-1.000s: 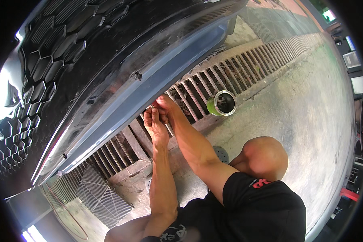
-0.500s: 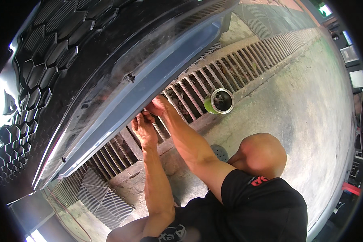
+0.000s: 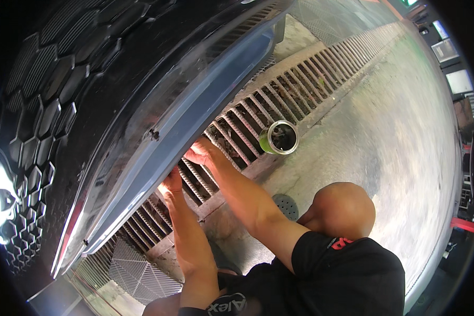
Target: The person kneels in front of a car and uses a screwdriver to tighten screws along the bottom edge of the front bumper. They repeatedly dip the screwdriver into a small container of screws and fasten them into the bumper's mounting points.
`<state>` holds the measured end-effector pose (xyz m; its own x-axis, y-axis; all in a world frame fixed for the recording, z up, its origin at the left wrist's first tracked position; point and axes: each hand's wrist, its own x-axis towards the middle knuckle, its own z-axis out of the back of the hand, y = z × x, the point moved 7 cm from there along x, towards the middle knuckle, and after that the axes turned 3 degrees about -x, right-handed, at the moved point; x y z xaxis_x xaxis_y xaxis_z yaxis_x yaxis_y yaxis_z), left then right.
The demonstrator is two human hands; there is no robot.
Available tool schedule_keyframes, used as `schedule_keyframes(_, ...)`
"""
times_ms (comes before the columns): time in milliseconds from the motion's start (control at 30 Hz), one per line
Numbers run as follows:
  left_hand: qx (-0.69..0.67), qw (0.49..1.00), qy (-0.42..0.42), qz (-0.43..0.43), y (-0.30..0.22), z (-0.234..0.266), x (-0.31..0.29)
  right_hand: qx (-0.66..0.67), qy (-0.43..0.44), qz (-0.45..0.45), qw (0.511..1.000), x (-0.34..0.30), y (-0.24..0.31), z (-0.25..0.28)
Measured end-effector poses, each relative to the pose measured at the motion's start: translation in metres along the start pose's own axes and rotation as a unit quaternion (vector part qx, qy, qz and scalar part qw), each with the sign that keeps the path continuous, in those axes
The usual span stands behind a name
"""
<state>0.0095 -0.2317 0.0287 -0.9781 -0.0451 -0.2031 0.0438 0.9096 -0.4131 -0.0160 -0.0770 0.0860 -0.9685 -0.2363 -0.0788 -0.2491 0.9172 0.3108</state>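
A blue-grey lip [image 3: 197,108] runs diagonally along the lower edge of a car's black bumper [image 3: 137,87]. My left hand [image 3: 171,183] reaches up to the underside of this lip, and its fingers disappear behind the edge. Slightly farther along the same edge is my right hand [image 3: 199,151], with its back and thumb side in sight and its fingertips hidden by the lip. Whatever either hand touches or holds under there is out of sight. Small dark clips or holes [image 3: 153,135] show on the lip's upper face.
Below the hands lies a ribbed drain grate [image 3: 242,129] set in a concrete floor [image 3: 353,142]. An open green can [image 3: 266,141] with dark contents stands beside it. Grey floor tiles [image 3: 142,268] lie lower left, and a honeycomb grille [image 3: 47,121] fills the upper left.
My left hand's fingers, visible below the edge before, have gone up behind the lip. The right hand stays at the edge. The whole view has shifted slightly.
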Motion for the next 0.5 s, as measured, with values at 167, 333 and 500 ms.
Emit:
schedule_keyframes(167, 0.051, 0.980, 0.192, 0.021, 0.001, -0.004, 0.039, 0.021, -0.040, 0.003, 0.999, -0.001, -0.002, 0.011)
schedule_keyframes(333, 0.098, 0.987, 0.114, 0.055, 0.014, -0.021, 0.051, 0.028, -0.024, -0.011, 0.999, -0.010, 0.005, 0.011)
schedule_keyframes(500, 0.104, 0.986, 0.112, 0.061, 0.018, -0.020, 0.057, 0.021, -0.016, -0.009, 1.000, -0.008, 0.005, 0.010)
